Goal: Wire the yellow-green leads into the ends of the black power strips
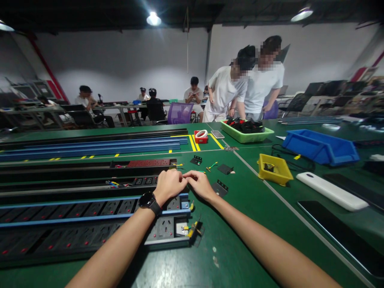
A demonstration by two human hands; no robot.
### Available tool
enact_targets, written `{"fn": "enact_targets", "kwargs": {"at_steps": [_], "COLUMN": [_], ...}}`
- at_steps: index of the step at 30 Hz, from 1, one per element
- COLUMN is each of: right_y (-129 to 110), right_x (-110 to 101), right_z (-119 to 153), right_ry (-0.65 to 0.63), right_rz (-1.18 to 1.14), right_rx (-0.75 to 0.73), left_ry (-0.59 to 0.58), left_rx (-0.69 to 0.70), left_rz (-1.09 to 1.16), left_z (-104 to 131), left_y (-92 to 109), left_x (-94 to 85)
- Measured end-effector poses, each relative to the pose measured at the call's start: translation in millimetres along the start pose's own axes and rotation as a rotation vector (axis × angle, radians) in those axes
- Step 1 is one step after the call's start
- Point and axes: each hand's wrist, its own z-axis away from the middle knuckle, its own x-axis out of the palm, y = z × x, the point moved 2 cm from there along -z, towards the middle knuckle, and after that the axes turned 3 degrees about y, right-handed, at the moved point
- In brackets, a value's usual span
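Observation:
My left hand, with a watch on its wrist, is closed over the right end of a black power strip. My right hand pinches at that same end, its fingertips meeting the left ones. What lies between the fingers is too small and covered to make out. Beyond them is a strip with red sockets. Nearer to me lie a blue-edged socket strip and a wider black socket strip, with yellow-green wires at their ends. A black bracket lies beside my right hand.
Loose on the green table are another bracket, a dark plate and a short yellow-green wire. Rightward stand a yellow bin, a blue bin and a filled green basket. Two people lean over the basket.

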Motion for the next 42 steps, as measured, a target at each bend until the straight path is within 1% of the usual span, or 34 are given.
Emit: {"fn": "enact_targets", "kwargs": {"at_steps": [6, 21, 23, 26, 29, 31, 32, 35, 37, 39, 41, 42], "right_y": [-1, -5, -9, -19, -31, -36, -36, -30, -24, -19, -17, -18], "right_x": [0, 1, 1, -5, -21, -38, -49, -82, -103, -118, -128, -131], "right_z": [0, 6, 9, 9, 6, 7, 10, 31, 50, 66, 72, 72], "right_ry": [-0.007, -0.008, 0.015, 0.104, 0.183, 0.211, 0.205, 0.115, 0.097, 0.061, 0.139, 0.154], "right_rz": [-0.001, 0.074, 0.105, 0.251, 0.423, 0.516, 0.58, 0.779, 0.88, 0.922, 0.938, 0.935], "right_rx": [0.012, 0.024, 0.007, -0.041, -0.092, -0.101, -0.105, -0.176, -0.29, -0.393, -0.386, -0.384], "left_ry": [-0.004, -0.033, -0.027, -0.016, -0.01, -0.01, -0.01, -0.013, -0.018, -0.021, -0.021, -0.02], "left_rx": [-0.013, -0.043, -0.046, -0.048, -0.047, -0.049, -0.051, -0.06, -0.064, -0.068, -0.07, -0.07], "left_rz": [0.017, 0.035, 0.032, 0.028, 0.035, 0.044, 0.049, 0.061, 0.067, 0.071, 0.072, 0.07], "left_z": [-1, 1, 1, 1, 1, 1, 1, 1, 1, 1, 1, 1], "left_y": [-1, 1, 0, 0, -1, -2, -2, -3, -3, -3, -3, -3], "left_x": [0.9, -5.0, -5.4, -6.1, -5.7, -4.8, -4.2, -2.7, -2.2, -2.1, -2.4, -2.7]}}
